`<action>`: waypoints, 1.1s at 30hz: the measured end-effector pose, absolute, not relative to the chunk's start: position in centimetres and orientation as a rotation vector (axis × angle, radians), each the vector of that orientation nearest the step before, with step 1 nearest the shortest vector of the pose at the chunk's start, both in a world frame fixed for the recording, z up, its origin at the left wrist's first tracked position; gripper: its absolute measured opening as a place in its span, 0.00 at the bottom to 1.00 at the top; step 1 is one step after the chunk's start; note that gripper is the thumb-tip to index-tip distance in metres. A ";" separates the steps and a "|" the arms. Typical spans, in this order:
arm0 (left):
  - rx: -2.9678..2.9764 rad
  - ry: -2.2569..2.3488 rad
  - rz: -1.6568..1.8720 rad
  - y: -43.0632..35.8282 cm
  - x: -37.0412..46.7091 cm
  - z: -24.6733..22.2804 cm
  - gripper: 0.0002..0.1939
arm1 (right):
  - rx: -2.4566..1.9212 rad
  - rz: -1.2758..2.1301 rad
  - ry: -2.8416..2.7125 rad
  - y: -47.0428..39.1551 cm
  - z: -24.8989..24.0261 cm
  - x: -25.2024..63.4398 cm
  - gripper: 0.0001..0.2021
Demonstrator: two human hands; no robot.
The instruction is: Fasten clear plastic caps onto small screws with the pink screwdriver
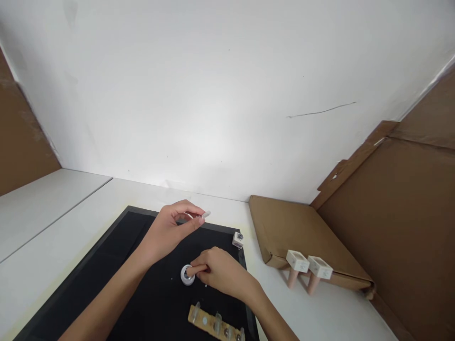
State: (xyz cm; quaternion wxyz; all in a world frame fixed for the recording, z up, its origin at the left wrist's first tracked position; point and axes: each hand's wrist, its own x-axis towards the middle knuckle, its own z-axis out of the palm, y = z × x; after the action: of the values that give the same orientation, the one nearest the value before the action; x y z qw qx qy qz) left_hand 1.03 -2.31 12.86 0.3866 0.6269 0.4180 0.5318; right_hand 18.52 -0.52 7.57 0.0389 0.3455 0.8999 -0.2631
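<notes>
Between its thumb and fingers, my left hand (pixel 174 227) pinches a small whitish piece (pixel 206 214), raised over the far edge of a black mat (pixel 152 279). My right hand (pixel 222 274) reaches down to a small round white container (pixel 186 279) on the mat. Its fingertips are at the container's opening, pressed together; whether they grip anything inside is hidden. Nearer to me lies a yellowish wooden strip (pixel 209 323) carrying several clear upright pieces and small metallic parts.
A small white block (pixel 238 239) sits at the mat's far right corner. Two white blocks on pinkish pegs (pixel 297 261) (pixel 320 267) stand by a flat cardboard box (pixel 291 227) at the right. Cardboard panels flank the white wall (pixel 213 104).
</notes>
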 end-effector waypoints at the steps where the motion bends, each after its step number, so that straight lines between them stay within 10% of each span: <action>1: 1.593 1.067 1.348 -2.3 1.0 12.9 0.05 | 1.064 -0.817 2.757 -0.5 7.5 18.5 0.14; 33: 1.532 1.030 1.307 -2.4 0.8 13.0 0.03 | 1.348 -0.954 3.149 -2.3 13.5 21.9 0.13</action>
State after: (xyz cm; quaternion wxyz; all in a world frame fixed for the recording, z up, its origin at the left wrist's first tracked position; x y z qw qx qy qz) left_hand 0.76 -2.44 12.95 0.4256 0.6129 0.4121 0.5229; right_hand 21.95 -2.25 13.47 -0.2057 0.3711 0.8667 -0.2625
